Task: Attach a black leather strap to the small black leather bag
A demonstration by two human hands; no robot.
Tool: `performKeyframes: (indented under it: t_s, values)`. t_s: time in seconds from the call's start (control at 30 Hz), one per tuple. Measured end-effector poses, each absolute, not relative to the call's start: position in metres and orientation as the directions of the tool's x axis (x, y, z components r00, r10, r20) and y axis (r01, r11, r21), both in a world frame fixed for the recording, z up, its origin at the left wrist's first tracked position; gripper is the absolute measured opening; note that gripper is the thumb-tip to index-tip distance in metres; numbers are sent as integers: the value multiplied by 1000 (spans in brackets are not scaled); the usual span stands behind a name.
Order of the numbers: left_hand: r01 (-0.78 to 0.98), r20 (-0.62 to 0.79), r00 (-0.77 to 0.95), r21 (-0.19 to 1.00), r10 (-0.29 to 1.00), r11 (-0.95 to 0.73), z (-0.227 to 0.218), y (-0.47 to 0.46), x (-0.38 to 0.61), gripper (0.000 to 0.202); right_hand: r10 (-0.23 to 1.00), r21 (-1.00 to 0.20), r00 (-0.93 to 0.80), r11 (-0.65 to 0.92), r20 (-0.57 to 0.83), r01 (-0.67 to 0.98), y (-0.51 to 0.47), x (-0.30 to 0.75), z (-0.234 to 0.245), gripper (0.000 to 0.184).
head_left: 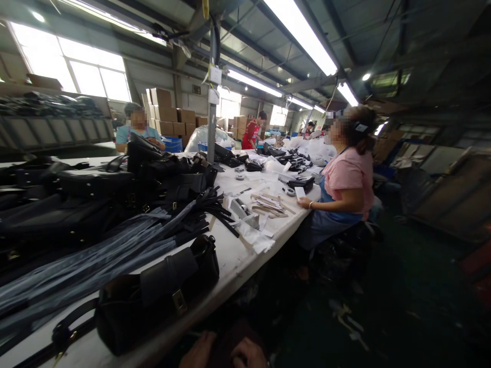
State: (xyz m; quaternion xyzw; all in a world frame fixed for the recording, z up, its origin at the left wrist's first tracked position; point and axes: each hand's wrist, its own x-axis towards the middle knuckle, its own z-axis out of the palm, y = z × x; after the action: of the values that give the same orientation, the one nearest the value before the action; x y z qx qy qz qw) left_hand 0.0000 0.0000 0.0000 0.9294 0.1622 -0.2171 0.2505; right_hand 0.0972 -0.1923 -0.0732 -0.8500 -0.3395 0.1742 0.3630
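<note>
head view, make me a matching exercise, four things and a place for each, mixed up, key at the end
1. nearest bag
2. left hand
3. card
4. cartons

a. stacked at the back
b. in a co-worker's hand
c. on the table
d. at the picture's bottom edge

Pairs: 1-c, 2-d, 3-b, 4-a

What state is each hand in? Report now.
Left hand: dim, at the bottom edge; open or closed cannot be told.
Right hand: looks curled; cannot tell whether it holds anything.

Cardboard boxes (165, 113) (several stacked high) stand behind a blue bin (172, 145).
</note>
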Motion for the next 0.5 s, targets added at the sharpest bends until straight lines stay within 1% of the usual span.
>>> performKeyframes:
  t_s: [0.03,0.07,0.17,0.2,0.23,0.3,0.37,0.43,0.5]
  values:
    - [405,-476,857,382,199,-831,2,0,-1,85,706,-732,706,-507,-51,455,-192,96,-68,24]
    - [397,-461,864,378,202,-837,6,-1,-1,78,706,-732,706,-506,-49,455,-192,94,-63,25]
    - [378,-404,892,412,206,-829,32,-5,0,38,693,-747,719,-501,-45,436,-192,90,-43,25]
    - [377,-385,899,433,210,-819,44,-6,0,29,694,-755,718,-495,-47,430,-192,88,-36,25]
    - [379,-368,904,455,217,-806,56,-8,-1,24,698,-766,714,-485,-49,422,-193,86,-29,23]
    - [369,-336,917,520,212,-770,81,-11,-6,26,705,-808,707,-441,-44,390,-195,84,-13,20]
    - [316,-256,946,608,198,-729,108,-11,-15,27,695,-862,718,-382,-31,333,-197,87,6,22]
    - [213,-102,975,683,198,-698,134,-7,-29,20,671,-900,742,-327,-6,288,-197,98,31,25]
    - [89,150,954,682,258,-726,159,0,-45,17,638,-902,769,-302,49,308,-191,116,62,29]
